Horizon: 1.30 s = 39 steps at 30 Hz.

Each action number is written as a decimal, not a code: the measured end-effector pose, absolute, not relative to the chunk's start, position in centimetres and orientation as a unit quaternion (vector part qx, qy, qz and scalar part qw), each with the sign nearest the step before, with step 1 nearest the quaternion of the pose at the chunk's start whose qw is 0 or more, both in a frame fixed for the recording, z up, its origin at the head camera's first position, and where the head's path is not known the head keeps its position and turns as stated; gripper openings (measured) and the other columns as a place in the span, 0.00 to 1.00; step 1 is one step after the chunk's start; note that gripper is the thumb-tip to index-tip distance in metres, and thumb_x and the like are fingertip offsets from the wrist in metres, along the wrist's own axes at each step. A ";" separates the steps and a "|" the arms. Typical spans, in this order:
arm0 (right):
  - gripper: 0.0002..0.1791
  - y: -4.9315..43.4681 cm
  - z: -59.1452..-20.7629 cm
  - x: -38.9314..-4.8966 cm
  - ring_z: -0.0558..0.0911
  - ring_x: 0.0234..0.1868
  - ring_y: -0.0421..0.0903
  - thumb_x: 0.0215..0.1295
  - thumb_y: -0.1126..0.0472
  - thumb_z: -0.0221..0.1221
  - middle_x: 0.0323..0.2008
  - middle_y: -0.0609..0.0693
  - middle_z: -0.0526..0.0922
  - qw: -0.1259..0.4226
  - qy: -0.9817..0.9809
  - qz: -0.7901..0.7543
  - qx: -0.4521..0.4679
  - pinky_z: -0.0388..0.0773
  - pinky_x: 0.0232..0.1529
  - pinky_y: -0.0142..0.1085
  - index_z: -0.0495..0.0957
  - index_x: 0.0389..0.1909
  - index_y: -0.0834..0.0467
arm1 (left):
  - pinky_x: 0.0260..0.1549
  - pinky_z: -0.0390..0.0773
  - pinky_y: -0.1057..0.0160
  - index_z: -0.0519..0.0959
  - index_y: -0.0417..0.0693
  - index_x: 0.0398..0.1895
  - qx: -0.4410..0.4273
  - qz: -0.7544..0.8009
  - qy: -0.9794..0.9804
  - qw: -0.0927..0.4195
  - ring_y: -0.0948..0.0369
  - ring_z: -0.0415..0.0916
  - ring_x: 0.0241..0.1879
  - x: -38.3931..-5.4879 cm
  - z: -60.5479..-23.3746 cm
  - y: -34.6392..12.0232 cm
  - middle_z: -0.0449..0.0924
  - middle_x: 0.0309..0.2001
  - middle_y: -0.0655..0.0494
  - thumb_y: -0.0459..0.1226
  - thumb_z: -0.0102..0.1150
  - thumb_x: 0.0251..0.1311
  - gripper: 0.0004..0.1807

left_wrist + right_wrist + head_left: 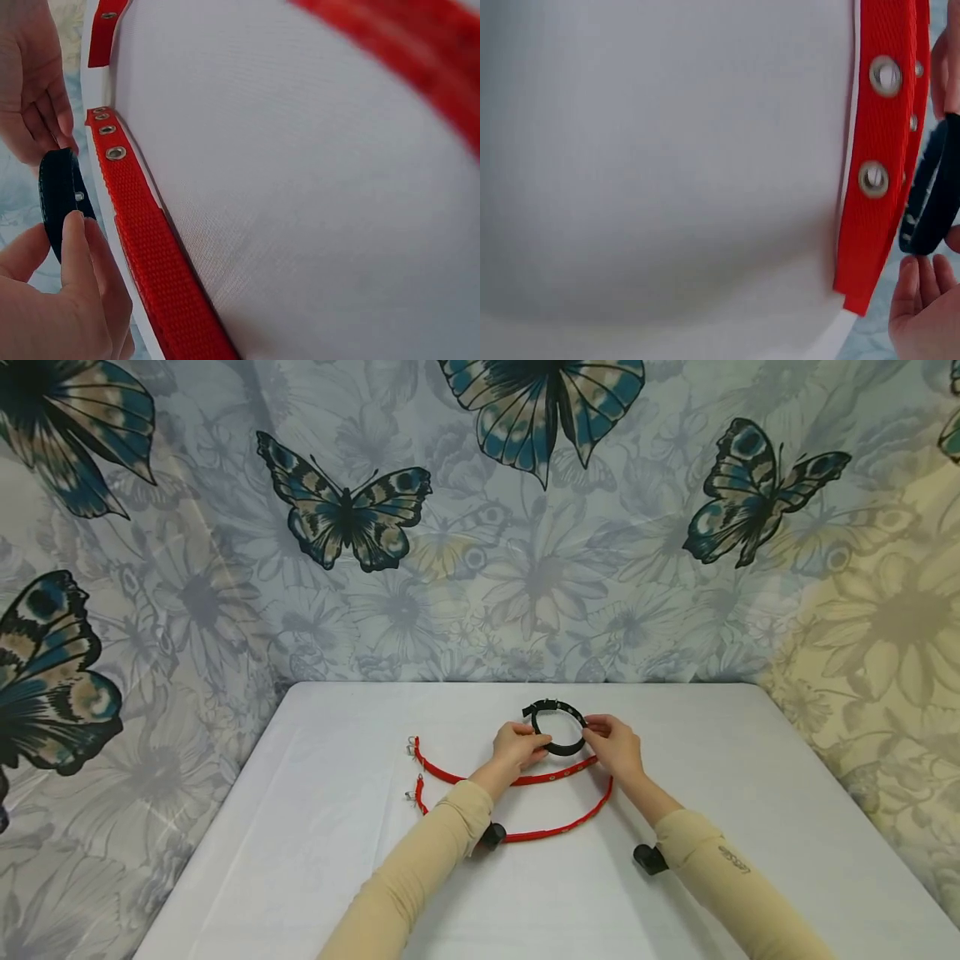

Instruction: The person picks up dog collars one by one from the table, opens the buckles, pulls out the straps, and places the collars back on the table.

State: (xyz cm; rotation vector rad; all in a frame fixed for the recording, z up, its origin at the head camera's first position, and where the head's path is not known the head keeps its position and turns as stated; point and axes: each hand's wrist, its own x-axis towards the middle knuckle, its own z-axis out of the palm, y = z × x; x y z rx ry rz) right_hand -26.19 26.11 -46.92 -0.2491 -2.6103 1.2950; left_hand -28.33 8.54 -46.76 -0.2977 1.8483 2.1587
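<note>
A black collar (pixel 566 749), its strap closed into a loop, is raised over the far half of the table between both hands. My left hand (pixel 517 745) pinches its lower left side between thumb and fingers. On the opposite side, my right hand (pixel 617 745) holds the band with its fingertips. Small metal eyelets show inside the black collar (pixel 937 202) in the right wrist view. Beneath my arms, two red collars lie unfastened in curves: a farther one (pixel 551 777) and a nearer one (pixel 551 834), partly hidden by my left forearm.
A white-covered table (pixel 315 827) carries everything. Behind it hangs a butterfly-patterned cloth (pixel 540 585). The metal buckles (pixel 411 747) of the red collars point left. A black wrist camera (pixel 649 859) sticks out beside my right sleeve.
</note>
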 end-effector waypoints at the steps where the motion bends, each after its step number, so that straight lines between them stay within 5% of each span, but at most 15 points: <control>1: 0.18 26.0 -46.9 -26.1 0.81 0.50 0.56 0.67 0.62 0.58 0.48 0.62 0.82 0.107 -0.884 0.446 -0.087 0.77 0.46 0.39 0.77 0.55 0.65 | 0.32 0.83 0.64 0.73 0.35 0.46 -0.097 0.748 0.641 0.139 0.58 0.83 0.28 -28.2 -46.7 8.4 0.77 0.39 0.46 0.27 0.69 0.53 0.19; 7: 0.21 25.4 -47.0 -25.0 0.83 0.45 0.47 0.66 0.63 0.59 0.55 0.61 0.79 0.074 -0.829 0.543 -0.113 0.78 0.40 0.30 0.74 0.60 0.63 | 0.34 0.83 0.61 0.72 0.35 0.46 -0.070 0.748 0.648 0.124 0.58 0.81 0.30 -27.5 -46.6 7.7 0.76 0.38 0.48 0.24 0.69 0.51 0.20; 13: 0.30 24.1 -46.3 -23.6 0.80 0.34 0.33 0.66 0.69 0.56 0.60 0.63 0.70 0.017 -0.713 0.687 -0.139 0.80 0.43 0.31 0.62 0.68 0.66 | 0.36 0.83 0.61 0.73 0.36 0.46 -0.053 0.743 0.657 0.117 0.58 0.80 0.31 -26.2 -46.4 6.1 0.76 0.38 0.47 0.25 0.69 0.51 0.20; 24: 0.31 22.4 -45.5 -20.5 0.82 0.41 0.36 0.68 0.69 0.57 0.40 0.44 0.81 -0.087 -0.641 0.756 -0.106 0.77 0.51 0.31 0.60 0.69 0.72 | 0.42 0.82 0.62 0.71 0.29 0.55 -0.046 0.773 0.615 0.148 0.60 0.78 0.34 -23.5 -46.3 2.1 0.76 0.41 0.45 0.22 0.66 0.51 0.25; 33: 0.30 22.0 -45.5 -18.8 0.83 0.42 0.39 0.67 0.68 0.58 0.45 0.53 0.81 -0.119 -0.644 0.752 -0.081 0.77 0.52 0.34 0.61 0.66 0.73 | 0.39 0.81 0.65 0.73 0.34 0.48 -0.014 0.761 0.625 0.174 0.61 0.78 0.35 -21.7 -46.6 0.1 0.78 0.38 0.49 0.19 0.68 0.46 0.24; 39: 0.28 21.6 -45.7 -17.9 0.82 0.42 0.40 0.64 0.68 0.61 0.47 0.57 0.79 -0.123 -0.672 0.729 -0.048 0.78 0.50 0.32 0.64 0.62 0.73 | 0.39 0.80 0.65 0.71 0.33 0.48 0.026 0.737 0.650 0.184 0.61 0.80 0.37 -20.3 -46.6 -1.1 0.78 0.44 0.40 0.20 0.68 0.46 0.25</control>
